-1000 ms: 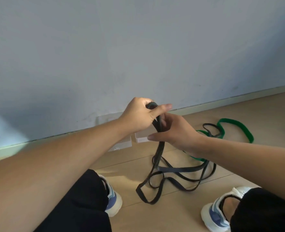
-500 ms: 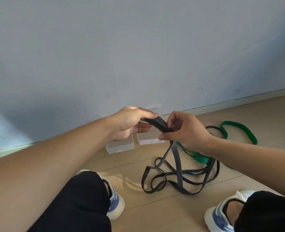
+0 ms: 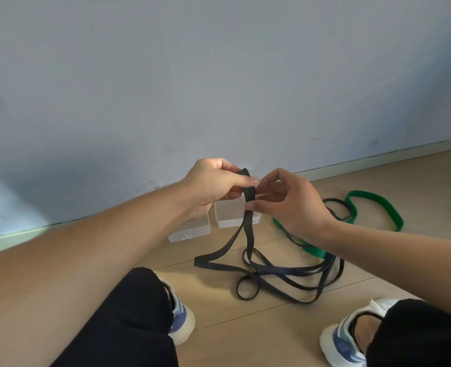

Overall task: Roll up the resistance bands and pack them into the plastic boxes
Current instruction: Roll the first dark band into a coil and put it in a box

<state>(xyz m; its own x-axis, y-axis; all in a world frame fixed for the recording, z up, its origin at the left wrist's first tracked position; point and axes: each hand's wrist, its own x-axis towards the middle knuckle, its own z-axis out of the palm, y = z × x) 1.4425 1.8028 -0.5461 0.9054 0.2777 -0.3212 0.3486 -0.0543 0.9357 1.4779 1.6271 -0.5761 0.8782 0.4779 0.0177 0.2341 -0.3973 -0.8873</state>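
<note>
black resistance band [image 3: 248, 192] pinched at its folded end between left hand [image 3: 210, 187] and right hand [image 3: 289, 205], its loops trailing on wooden floor [image 3: 245, 329] near two plastic boxes [image 3: 192, 230] at the grey wall [image 3: 219, 75].

bare floor [image 3: 404, 165] open at right, black band [image 3: 280, 271] loops and green band [image 3: 372, 205] cluttering centre, boxes [image 3: 190, 229] against wall [image 3: 219, 75]

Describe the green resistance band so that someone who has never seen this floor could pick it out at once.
Start at the grey wall and drop to the wooden floor on the right. The green resistance band lies there in a loose, open curve, passing behind the right forearm. It is the only green, broad band; the black resistance band pinched by both hands is dark and trails in tangled loops between the shoes.
</note>
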